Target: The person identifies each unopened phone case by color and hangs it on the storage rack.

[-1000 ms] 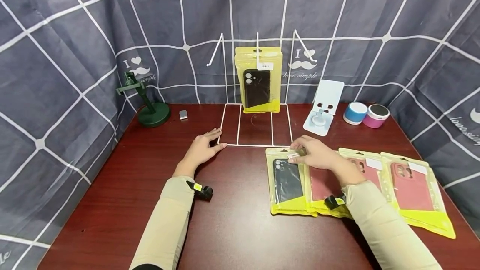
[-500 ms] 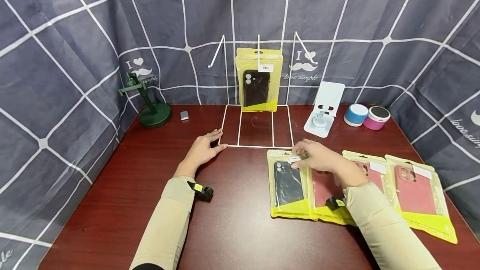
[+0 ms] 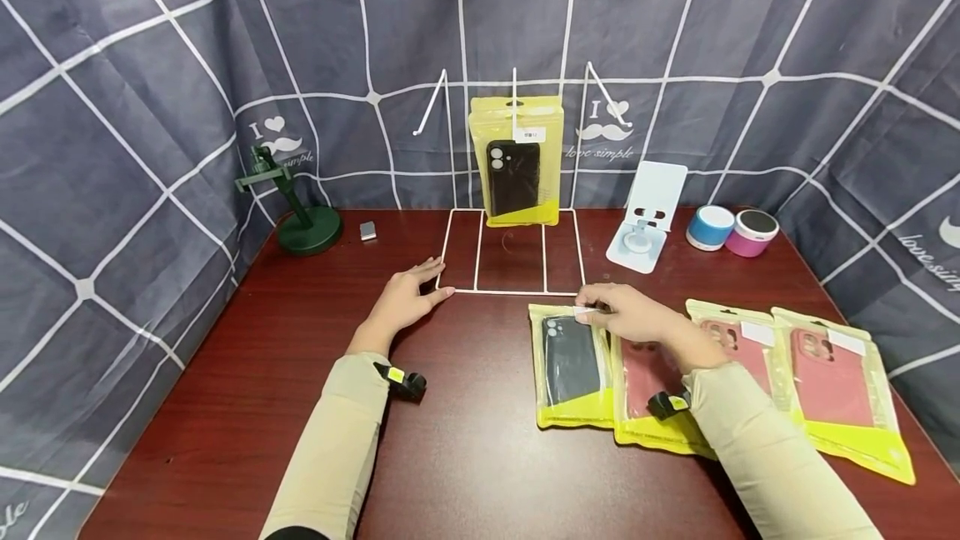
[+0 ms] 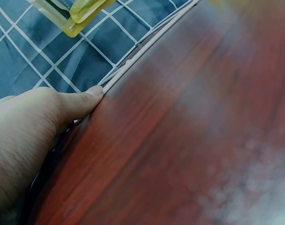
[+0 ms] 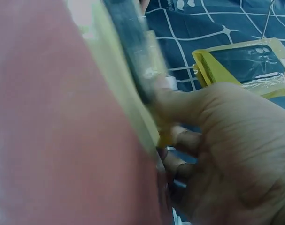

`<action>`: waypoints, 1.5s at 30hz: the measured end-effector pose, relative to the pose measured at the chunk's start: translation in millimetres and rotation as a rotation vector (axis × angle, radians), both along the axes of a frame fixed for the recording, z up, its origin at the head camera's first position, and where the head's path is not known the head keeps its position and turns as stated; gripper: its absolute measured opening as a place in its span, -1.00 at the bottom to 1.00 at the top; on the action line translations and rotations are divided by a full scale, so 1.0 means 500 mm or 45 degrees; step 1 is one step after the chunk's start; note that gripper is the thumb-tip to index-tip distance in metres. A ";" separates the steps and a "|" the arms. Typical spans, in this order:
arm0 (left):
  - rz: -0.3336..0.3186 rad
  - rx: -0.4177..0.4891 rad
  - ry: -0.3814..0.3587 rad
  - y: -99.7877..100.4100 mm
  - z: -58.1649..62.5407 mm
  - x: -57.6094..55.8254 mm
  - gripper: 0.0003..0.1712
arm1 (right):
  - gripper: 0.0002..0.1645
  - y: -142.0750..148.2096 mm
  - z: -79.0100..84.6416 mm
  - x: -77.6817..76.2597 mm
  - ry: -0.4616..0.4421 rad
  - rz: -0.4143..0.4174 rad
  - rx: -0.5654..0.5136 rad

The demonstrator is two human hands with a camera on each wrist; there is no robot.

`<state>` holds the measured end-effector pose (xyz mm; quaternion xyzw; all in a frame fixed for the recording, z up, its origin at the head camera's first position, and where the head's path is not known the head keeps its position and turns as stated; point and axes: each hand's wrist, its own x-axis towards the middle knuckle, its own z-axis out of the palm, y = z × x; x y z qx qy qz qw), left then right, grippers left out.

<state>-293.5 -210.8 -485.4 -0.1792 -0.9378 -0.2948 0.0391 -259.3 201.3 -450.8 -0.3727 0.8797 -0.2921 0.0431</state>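
Note:
My left hand [image 3: 405, 298] holds the front left corner of a white wire display rack [image 3: 510, 292], with the thumb against its front wire in the left wrist view. At the right, my right hand [image 3: 626, 311] pinches the top right corner of a yellow-edged clear pouch with a black phone case [image 3: 572, 365] in it. Its top edge is raised, close in front of the rack. Another pouch with a black phone case [image 3: 513, 177] hangs on the rack's middle hook. A pouch with a red phone case [image 3: 645, 382] lies under my right wrist, partly hidden.
Two more pouched red phone cases [image 3: 832, 377] lie farther right. Behind them stand a white folding phone stand [image 3: 637, 244], a blue speaker [image 3: 710, 229] and a pink one [image 3: 752, 233]. A green stand [image 3: 309, 230] and a small grey block [image 3: 367, 231] are at the back left.
My right hand has pulled the pouched black phone case slightly left, away from the red one, and its top edge has lifted. My left hand stays at the rack's corner.

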 end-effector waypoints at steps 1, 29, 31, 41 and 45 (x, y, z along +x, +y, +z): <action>0.000 0.000 -0.001 0.000 0.000 0.000 -0.21 | -0.93 -0.002 0.000 0.001 -0.004 -0.029 -0.027; 0.011 -0.045 -0.004 -0.004 -0.004 -0.005 -0.19 | -0.30 -0.034 0.069 0.012 -0.939 -0.440 -1.171; 0.012 -0.038 -0.004 -0.005 -0.005 -0.005 -0.19 | -0.13 -0.035 0.077 0.015 -1.057 -0.463 -1.318; 0.015 -0.014 0.003 -0.003 -0.003 -0.003 -0.22 | -0.88 -0.055 0.103 0.046 -0.819 -0.586 -1.536; 0.008 -0.004 0.007 -0.002 -0.003 -0.002 -0.21 | -0.79 -0.067 0.121 0.059 -0.619 -0.586 -1.649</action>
